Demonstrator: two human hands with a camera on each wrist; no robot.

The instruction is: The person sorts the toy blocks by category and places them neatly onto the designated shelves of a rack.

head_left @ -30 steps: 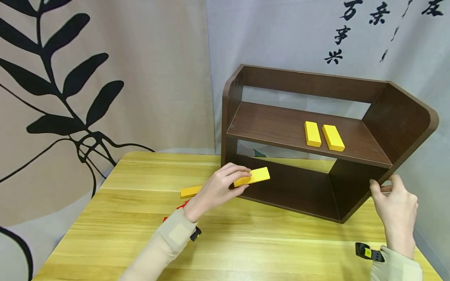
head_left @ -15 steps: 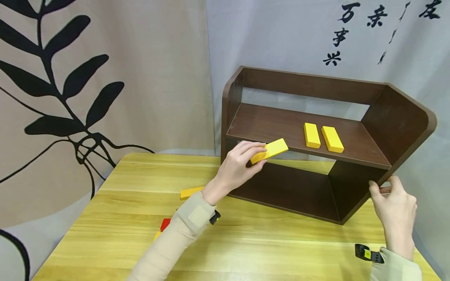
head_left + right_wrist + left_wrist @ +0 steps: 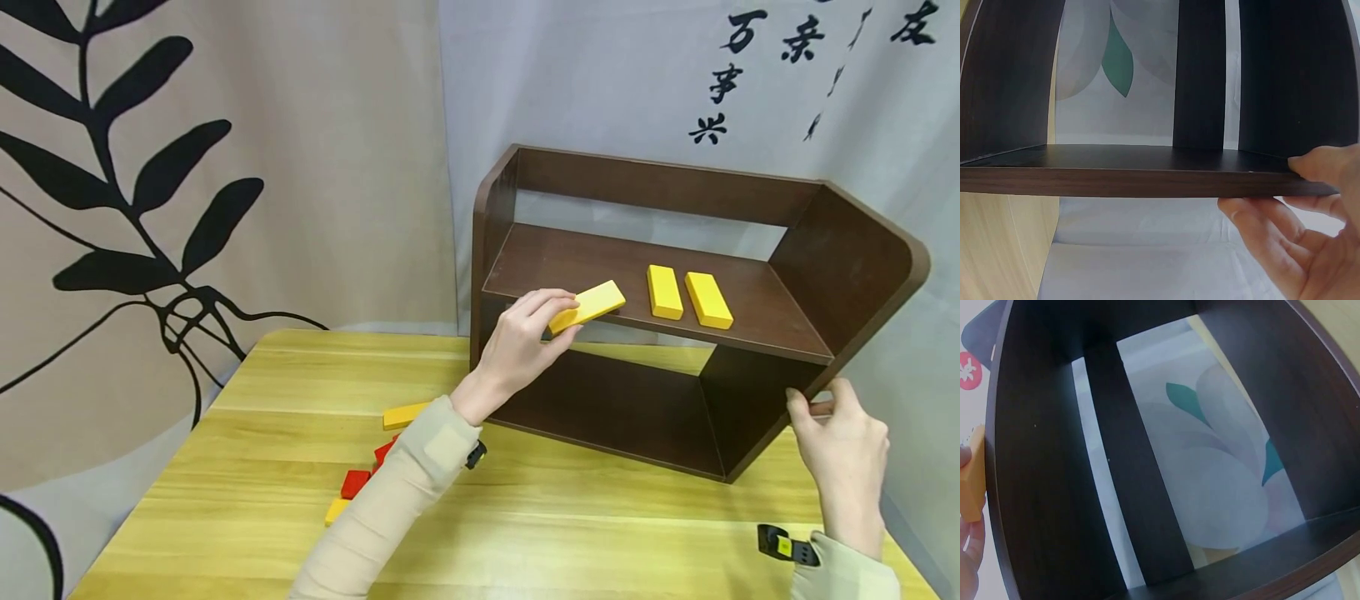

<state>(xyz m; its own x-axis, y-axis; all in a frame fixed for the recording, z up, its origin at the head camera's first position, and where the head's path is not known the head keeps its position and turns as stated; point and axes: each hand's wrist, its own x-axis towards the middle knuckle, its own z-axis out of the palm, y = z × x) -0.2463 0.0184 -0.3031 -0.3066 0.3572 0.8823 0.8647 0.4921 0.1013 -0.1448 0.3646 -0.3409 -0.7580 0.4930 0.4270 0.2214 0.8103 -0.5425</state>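
Note:
My left hand (image 3: pixel 525 343) pinches a yellow block (image 3: pixel 592 305) between thumb and fingers, at the front edge of the upper board of a dark brown shelf (image 3: pixel 600 258). In the left wrist view, part of that yellow block (image 3: pixel 971 484) shows at the far left, beside the shelf's dark board. On the upper board lie two more yellow blocks, a left one (image 3: pixel 665 292) and a right one (image 3: pixel 708 300), side by side. My right hand (image 3: pixel 843 442) grips the shelf's right side panel, thumb inside and fingers outside, as the right wrist view shows.
Left of the shelf, a yellow block (image 3: pixel 405 415) lies on the wooden table (image 3: pixel 300 400), partly behind my left arm. Nearer me are red blocks (image 3: pixel 355 483) and another yellow piece (image 3: pixel 335 510), partly covered by the sleeve. A patterned curtain (image 3: pixel 337 167) hangs behind.
My left hand has risen and moved right with the yellow block, from before the lower compartment to the upper board's edge. The right hand keeps its grip on the side panel.

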